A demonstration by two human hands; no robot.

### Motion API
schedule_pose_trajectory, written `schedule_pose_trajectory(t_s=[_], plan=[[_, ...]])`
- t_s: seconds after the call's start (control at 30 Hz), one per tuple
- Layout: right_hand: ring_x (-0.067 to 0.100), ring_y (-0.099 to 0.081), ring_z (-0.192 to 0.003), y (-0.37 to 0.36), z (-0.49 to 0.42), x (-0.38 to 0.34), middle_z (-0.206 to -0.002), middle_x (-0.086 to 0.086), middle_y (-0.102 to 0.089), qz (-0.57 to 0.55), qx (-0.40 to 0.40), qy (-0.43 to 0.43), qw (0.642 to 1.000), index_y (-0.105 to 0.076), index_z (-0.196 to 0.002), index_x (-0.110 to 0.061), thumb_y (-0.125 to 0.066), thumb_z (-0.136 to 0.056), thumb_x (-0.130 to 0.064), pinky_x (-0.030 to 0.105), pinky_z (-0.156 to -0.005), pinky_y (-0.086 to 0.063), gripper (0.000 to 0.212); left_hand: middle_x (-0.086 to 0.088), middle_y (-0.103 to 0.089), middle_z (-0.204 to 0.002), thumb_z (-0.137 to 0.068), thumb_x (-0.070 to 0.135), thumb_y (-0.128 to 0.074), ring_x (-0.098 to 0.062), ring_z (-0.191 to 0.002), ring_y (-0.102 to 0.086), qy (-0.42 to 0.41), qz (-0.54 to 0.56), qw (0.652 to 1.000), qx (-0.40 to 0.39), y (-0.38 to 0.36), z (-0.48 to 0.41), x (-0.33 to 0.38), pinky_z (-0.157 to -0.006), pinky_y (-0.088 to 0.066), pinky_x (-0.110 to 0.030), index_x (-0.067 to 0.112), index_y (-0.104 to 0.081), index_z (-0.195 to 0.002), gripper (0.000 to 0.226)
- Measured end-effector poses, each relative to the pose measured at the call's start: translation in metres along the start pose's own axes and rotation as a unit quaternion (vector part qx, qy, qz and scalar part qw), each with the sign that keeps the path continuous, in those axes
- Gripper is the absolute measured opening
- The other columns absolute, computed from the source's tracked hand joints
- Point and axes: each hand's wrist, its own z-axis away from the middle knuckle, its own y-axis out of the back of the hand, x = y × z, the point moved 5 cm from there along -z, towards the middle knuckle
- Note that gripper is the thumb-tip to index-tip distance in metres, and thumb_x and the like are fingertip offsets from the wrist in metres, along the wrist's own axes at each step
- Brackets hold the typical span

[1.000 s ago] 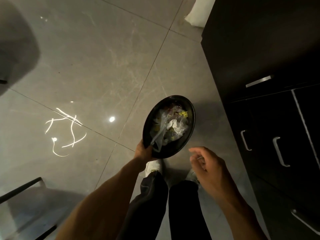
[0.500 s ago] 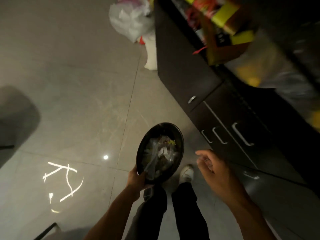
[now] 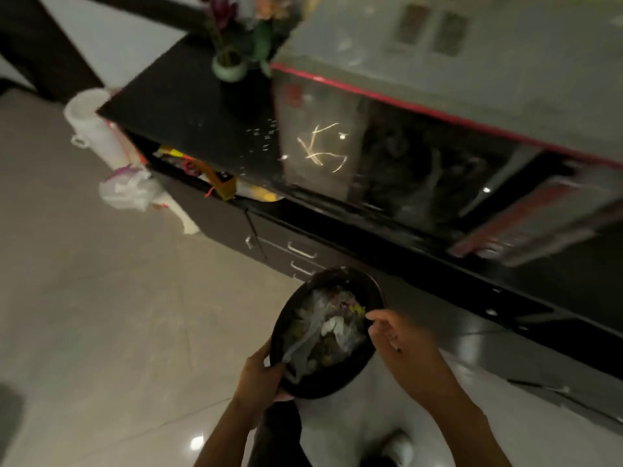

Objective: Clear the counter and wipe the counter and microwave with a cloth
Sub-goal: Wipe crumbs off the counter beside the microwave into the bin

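Since half a second ago our right hand (image 3: pixel 404 345) has closed the gap to the black bowl (image 3: pixel 332 382). Our gaze has also lifted from the floor, so the microwave (image 3: pixel 421 156) now fills the upper right.

Head view, dim and motion-blurred. The microwave sits on a black counter (image 3: pixel 188 109). Its glossy dark door, edged in red along the top, shows a bright squiggle of reflected light. Below the microwave and nearer to us, our left hand (image 3: pixel 259 375) grips the bowl by its near rim, thumb hooked over the edge. It holds the bowl in the air before the dark cabinet (image 3: pixel 219 217) fronts. The bowl contains crumpled clear plastic and food scraps (image 3: pixel 323 332). Our right hand hangs at the side of the bowl nearest the microwave, fingers loosely bent and apart. Whether the tips touch the rim we cannot tell.

Left of the microwave, a small pale green flower pot (image 3: pixel 229 67) with purple blooms stands on the counter. Pale specks (image 3: pixel 261 138) dot the surface just beside the microwave's left edge. Below and left of the microwave a drawer (image 3: pixel 215 178) stands open, stuffed with yellow and red packets. Farther left of the microwave, a white plastic bag (image 3: pixel 124 188) and a tall white container (image 3: pixel 91 119) sit on the beige tiled floor (image 3: pixel 101 315). Far below the microwave, at the bottom edge, one white shoe (image 3: pixel 399 448) shows.
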Motion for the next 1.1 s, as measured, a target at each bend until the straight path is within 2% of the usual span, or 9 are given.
schedule_pose_trajectory(t_s=[0.1,0.2,0.33,0.47,0.53,0.67,0.87,1.03,1.1], plan=[[-0.008,-0.059,-0.097,0.056,0.047,0.041,-0.105,-0.022,-0.064,-0.019,0.049,0.003,0.999,-0.061,-0.116,-0.040,-0.053,-0.100,-0.036,0.014,-0.079,-0.050,0.019,0.003,-0.076,-0.111,-0.077,0.030,-0.068,-0.029,-0.098,-0.075,-0.057,-0.069,0.996,-0.013,-0.056,0.028,0.004,-0.086,-0.061,-0.052,0.051,-0.066,-0.113,0.041],[-0.008,-0.060,-0.097,0.109,0.092,0.083,-0.107,-0.022,-0.064,-0.043,0.084,0.001,0.996,-0.063,-0.116,-0.037,-0.054,-0.100,-0.033,0.013,-0.079,-0.049,0.019,0.003,-0.077,-0.107,-0.083,0.020,-0.071,-0.026,-0.101,-0.073,-0.085,-0.105,0.991,-0.026,-0.116,0.061,0.008,-0.090,-0.060,-0.050,0.046,-0.069,-0.108,0.036],[-0.005,-0.061,-0.095,0.166,0.135,0.130,-0.108,-0.019,-0.064,-0.057,0.102,0.000,0.993,-0.062,-0.115,-0.037,-0.055,-0.101,-0.029,0.013,-0.079,-0.050,0.018,-0.002,-0.074,-0.104,-0.096,-0.001,-0.058,-0.023,-0.087,-0.073,-0.051,-0.107,0.992,-0.051,-0.188,0.102,0.007,-0.060,-0.061,-0.028,0.025,-0.064,-0.123,0.038],[-0.002,-0.063,-0.094,0.214,0.156,0.165,-0.106,-0.015,-0.065,-0.068,0.124,-0.005,0.990,-0.060,-0.115,-0.038,-0.057,-0.100,-0.028,0.017,-0.081,-0.053,0.019,-0.004,-0.077,-0.103,-0.091,0.000,-0.058,-0.030,-0.093,-0.074,-0.032,-0.151,0.987,-0.055,-0.231,0.114,0.001,-0.080,-0.063,-0.048,0.022,-0.068,-0.126,0.042],[-0.005,-0.063,-0.094,0.234,0.157,0.180,-0.106,-0.015,-0.065,-0.071,0.141,-0.007,0.987,-0.062,-0.116,-0.036,-0.057,-0.099,-0.028,0.019,-0.082,-0.054,0.018,-0.005,-0.077,-0.106,-0.091,0.002,-0.058,-0.031,-0.097,-0.073,-0.020,-0.169,0.983,-0.069,-0.250,0.114,-0.003,-0.084,-0.062,-0.048,0.022,-0.068,-0.127,0.042],[-0.009,-0.060,-0.098,0.269,0.147,0.203,-0.113,-0.016,-0.062,-0.073,0.163,-0.015,0.984,-0.063,-0.119,-0.031,-0.055,-0.101,-0.029,0.009,-0.079,-0.048,0.020,-0.007,-0.075,-0.109,-0.093,-0.002,-0.055,-0.028,-0.097,-0.071,-0.011,-0.173,0.982,-0.079,-0.276,0.112,-0.007,-0.064,-0.059,-0.030,0.017,-0.067,-0.128,0.042],[-0.001,-0.062,-0.094,0.299,0.115,0.217,-0.106,-0.012,-0.063,-0.050,0.175,-0.005,0.983,-0.065,-0.118,-0.025,-0.058,-0.099,-0.025,0.015,-0.080,-0.049,0.020,-0.007,-0.072,-0.103,-0.095,0.001,-0.060,-0.032,-0.092,-0.069,-0.001,-0.142,0.988,-0.058,-0.293,0.089,-0.007,-0.063,-0.059,-0.033,0.017,-0.064,-0.122,0.032],[0.005,-0.060,-0.097,0.326,0.088,0.254,-0.109,-0.007,-0.057,0.013,0.197,-0.012,0.980,-0.064,-0.119,-0.021,-0.059,-0.099,-0.022,0.020,-0.086,-0.048,0.021,-0.015,-0.068,-0.113,-0.092,0.003,-0.066,-0.037,-0.104,-0.066,-0.026,-0.142,0.989,-0.039,-0.302,0.067,0.000,-0.092,-0.056,-0.047,0.008,-0.057,-0.140,0.049],[0.013,-0.062,-0.098,0.345,0.080,0.282,-0.111,-0.002,-0.056,0.031,0.219,-0.044,0.974,-0.065,-0.120,-0.016,-0.060,-0.098,-0.018,0.025,-0.088,-0.049,0.023,-0.017,-0.066,-0.114,-0.093,0.001,-0.065,-0.037,-0.101,-0.065,-0.023,-0.124,0.992,-0.027,-0.307,0.065,0.002,-0.090,-0.055,-0.044,0.006,-0.053,-0.143,0.052]])
